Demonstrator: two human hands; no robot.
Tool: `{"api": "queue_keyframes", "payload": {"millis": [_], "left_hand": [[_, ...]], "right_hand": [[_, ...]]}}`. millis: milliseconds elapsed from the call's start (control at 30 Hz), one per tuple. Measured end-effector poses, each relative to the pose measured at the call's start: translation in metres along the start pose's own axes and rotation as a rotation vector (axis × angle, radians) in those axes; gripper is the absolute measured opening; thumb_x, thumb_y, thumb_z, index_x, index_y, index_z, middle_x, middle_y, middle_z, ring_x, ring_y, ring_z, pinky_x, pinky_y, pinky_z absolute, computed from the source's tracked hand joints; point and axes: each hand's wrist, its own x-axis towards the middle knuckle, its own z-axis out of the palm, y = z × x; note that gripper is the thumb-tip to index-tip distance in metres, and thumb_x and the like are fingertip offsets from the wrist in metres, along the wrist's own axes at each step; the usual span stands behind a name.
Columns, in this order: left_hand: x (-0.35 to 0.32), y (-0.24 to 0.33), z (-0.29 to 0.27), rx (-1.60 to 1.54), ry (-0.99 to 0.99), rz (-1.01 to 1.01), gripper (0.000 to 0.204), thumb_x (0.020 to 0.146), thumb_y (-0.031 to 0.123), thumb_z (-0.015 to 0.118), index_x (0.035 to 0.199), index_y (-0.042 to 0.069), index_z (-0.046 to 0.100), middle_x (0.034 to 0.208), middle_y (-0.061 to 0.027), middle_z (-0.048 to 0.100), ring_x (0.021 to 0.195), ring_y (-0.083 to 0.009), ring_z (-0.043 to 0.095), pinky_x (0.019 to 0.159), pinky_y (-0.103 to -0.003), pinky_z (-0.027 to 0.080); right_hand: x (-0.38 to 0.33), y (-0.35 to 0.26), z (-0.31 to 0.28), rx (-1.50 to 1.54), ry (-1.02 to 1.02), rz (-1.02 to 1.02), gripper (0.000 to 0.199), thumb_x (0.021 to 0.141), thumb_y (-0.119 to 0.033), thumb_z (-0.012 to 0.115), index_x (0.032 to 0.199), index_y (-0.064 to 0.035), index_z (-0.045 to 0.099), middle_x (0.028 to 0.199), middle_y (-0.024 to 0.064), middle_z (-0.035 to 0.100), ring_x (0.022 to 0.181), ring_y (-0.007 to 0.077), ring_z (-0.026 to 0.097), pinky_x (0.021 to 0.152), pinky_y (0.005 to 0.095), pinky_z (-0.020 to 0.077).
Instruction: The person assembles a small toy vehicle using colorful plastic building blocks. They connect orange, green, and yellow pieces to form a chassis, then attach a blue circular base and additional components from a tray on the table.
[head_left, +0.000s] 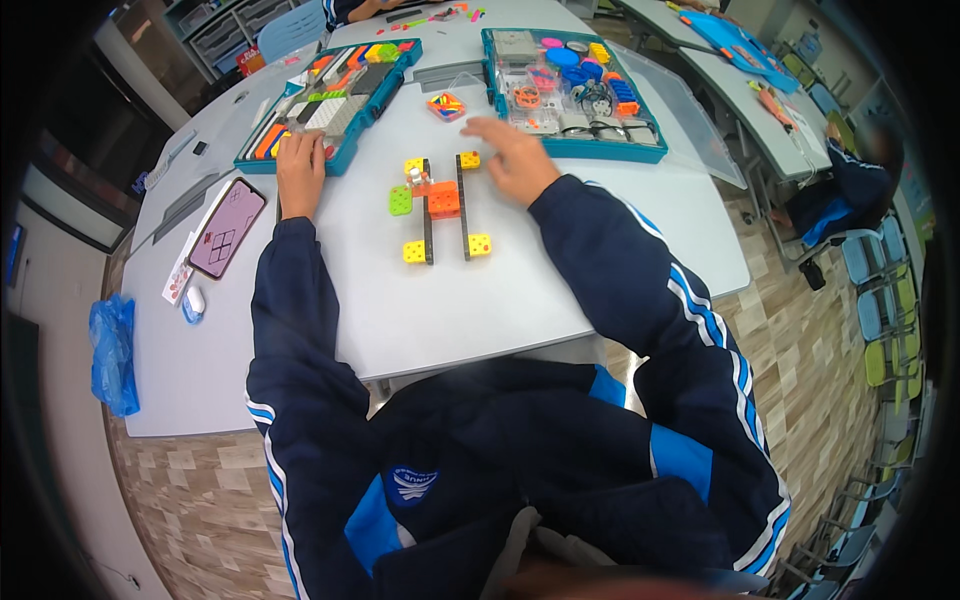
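My left hand [301, 172] rests at the near edge of the left parts case [347, 160], its fingers reaching over the orange and yellow bricks; the fingertips are partly hidden. Over the table, my right hand [515, 162] is open, fingers stretched leftward, with nothing seen in it. Just left of it lies a building-block model [444, 201]: two dark beams joined by an orange block, yellow blocks at the beam ends, and a green block on its left side. Beyond the model sits a small clear box of colourful pieces [446, 106].
A second parts case [590, 150] lies open at the right, its clear lid [705, 140] beside it. Left of my left forearm are a phone [228, 228] showing a line drawing and a white earbud case [194, 304]. A blue plastic bag [112, 355] hangs by the left table edge.
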Motion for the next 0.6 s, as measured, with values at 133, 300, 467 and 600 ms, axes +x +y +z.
{"api": "queue_keyframes", "payload": {"millis": [133, 300, 467, 600], "left_hand": [[0.0, 0.0, 0.0, 0.008, 0.027, 0.044, 0.008, 0.087, 0.005, 0.064, 0.095, 0.004, 0.066, 0.087, -0.0109, 0.06, 0.084, -0.0301, 0.055, 0.076, -0.041, 0.044], [0.0, 0.001, 0.0, -0.015, 0.045, 0.022, 0.008, 0.087, 0.005, 0.064, 0.094, 0.004, 0.066, 0.087, -0.0104, 0.061, 0.085, -0.0304, 0.056, 0.076, -0.041, 0.044], [0.0, 0.003, -0.003, 0.007, 0.064, 0.022, 0.007, 0.086, 0.006, 0.065, 0.093, 0.004, 0.066, 0.087, -0.0102, 0.061, 0.085, -0.0305, 0.056, 0.076, -0.041, 0.045], [0.0, 0.004, -0.004, 0.013, 0.051, 0.015, 0.008, 0.085, 0.006, 0.065, 0.092, 0.004, 0.066, 0.086, -0.0096, 0.06, 0.085, -0.0297, 0.056, 0.076, -0.04, 0.045]], "right_hand": [[0.03, 0.041, -0.051, 0.066, 0.298, 0.049, 0.034, 0.083, -0.004, 0.059, 0.115, -0.0084, 0.067, 0.104, 0.0119, 0.07, 0.096, 0.028, 0.069, 0.085, 0.0368, 0.0523], [0.082, 0.139, -0.13, -0.322, -0.069, 0.541, 0.031, 0.077, -0.028, 0.073, 0.099, -0.0063, 0.076, 0.092, 0.0154, 0.073, 0.084, 0.0286, 0.071, 0.078, 0.0389, 0.0555], [0.103, 0.205, -0.121, -0.477, -0.342, 0.549, 0.036, 0.066, -0.029, 0.083, 0.092, -0.0052, 0.078, 0.092, 0.0178, 0.073, 0.084, 0.0313, 0.071, 0.078, 0.0409, 0.0566], [0.11, 0.222, -0.103, -0.606, -0.43, 0.614, 0.042, 0.056, -0.029, 0.089, 0.087, -0.0039, 0.078, 0.089, 0.0177, 0.073, 0.084, 0.0327, 0.071, 0.079, 0.0402, 0.0565]]}}
